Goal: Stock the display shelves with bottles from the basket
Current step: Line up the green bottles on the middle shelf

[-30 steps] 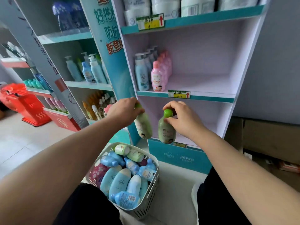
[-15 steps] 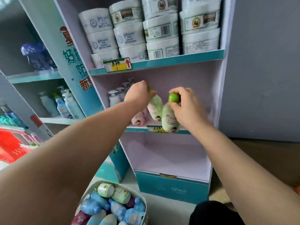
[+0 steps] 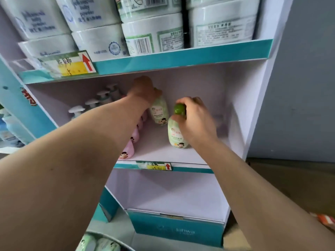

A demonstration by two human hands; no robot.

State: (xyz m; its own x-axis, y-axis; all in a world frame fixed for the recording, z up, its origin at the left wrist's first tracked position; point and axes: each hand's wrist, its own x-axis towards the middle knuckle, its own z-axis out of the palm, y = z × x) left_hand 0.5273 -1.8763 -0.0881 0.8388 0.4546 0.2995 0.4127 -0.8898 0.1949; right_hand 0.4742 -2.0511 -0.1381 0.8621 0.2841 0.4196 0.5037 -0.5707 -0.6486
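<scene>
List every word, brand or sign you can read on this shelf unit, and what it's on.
"baby powder": white tubs, top shelf; the script above it is blurred.
"Jahwa": teal base box.
Upper price tag and lower price tag: red arrow each, writing unreadable.
Rear green bottle and front green bottle: labels too blurred.
Barcoded tub: print too small.

Rear green bottle [image 3: 159,113] and front green bottle [image 3: 176,134] stand upright on the lilac shelf [image 3: 163,153].
</scene>
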